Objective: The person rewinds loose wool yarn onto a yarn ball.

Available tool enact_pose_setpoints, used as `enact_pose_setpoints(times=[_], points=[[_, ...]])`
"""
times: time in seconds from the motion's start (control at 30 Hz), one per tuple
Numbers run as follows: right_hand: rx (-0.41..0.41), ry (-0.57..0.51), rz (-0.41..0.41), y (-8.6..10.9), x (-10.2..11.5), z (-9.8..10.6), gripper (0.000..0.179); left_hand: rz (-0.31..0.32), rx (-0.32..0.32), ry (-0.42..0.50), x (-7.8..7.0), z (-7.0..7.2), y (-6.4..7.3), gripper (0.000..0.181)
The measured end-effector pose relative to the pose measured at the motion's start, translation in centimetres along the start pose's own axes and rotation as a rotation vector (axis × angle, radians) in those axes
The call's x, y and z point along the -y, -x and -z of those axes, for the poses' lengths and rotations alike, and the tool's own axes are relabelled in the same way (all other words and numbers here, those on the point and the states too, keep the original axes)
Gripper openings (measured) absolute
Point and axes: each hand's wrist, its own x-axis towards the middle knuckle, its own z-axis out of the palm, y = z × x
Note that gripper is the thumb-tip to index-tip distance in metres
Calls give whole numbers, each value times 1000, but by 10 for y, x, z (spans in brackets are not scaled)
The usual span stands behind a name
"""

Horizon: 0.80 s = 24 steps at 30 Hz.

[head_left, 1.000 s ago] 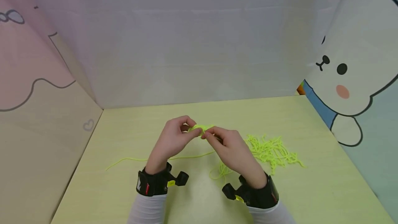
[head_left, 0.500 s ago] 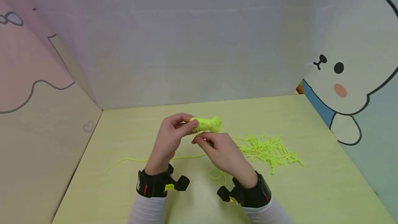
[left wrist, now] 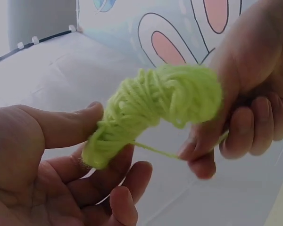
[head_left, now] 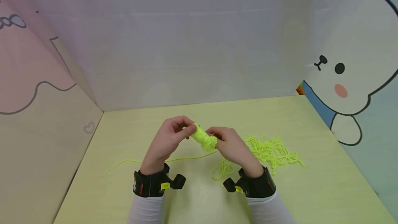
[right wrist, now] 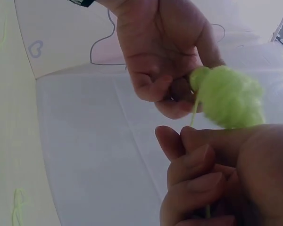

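Note:
A small bundle of neon yellow-green yarn (head_left: pixel 202 137), wound crosswise round its middle, is held above the table. My left hand (head_left: pixel 168 140) pinches one end of it between thumb and fingers. In the left wrist view the wound bundle (left wrist: pixel 153 96) curves up from the left thumb toward the right hand (left wrist: pixel 247 108). A taut yarn strand (left wrist: pixel 156 150) runs from the bundle to the right thumb and forefinger, which pinch it. The right wrist view shows the same strand (right wrist: pixel 195 110) between both hands. My right hand (head_left: pixel 234 146) is at the bundle's far end.
A tangled heap of the same yarn (head_left: pixel 273 151) lies on the table (head_left: pixel 311 189) to the right. A small loose coil (head_left: pixel 224 169) lies near the right wrist. One long yarn tail (head_left: pixel 124 161) stretches left under the left wrist. Printed cloth walls (head_left: pixel 199 54) surround the table.
The bundle, mostly hidden by the hands a second ago, came into view level and now tilts down to the right. My right hand has passed below it and round to its right side.

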Motion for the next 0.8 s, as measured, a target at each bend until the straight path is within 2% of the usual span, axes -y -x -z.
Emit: enact_pose_setpoints(times=[0.13,0.23,0.33,0.43,0.53,0.67,0.8], points=[[-25,-13,-3,2,-3,8,18,36,65,-170,5,3,2,8],[-59,-10,6,4,-1,12,22,67,103,-238,10,4,2,5],[-81,-6,8,6,2,12,22,104,88,-287,13,3,2,6],[-96,-10,14,9,6,10,20,124,31,-303,17,2,0,8],[-97,-6,33,11,11,7,19,128,-58,-289,19,2,-1,10],[-77,11,74,12,16,-1,18,109,-181,-212,21,2,-2,12],[-47,24,108,11,20,-11,17,79,-257,-84,23,2,-1,17]])
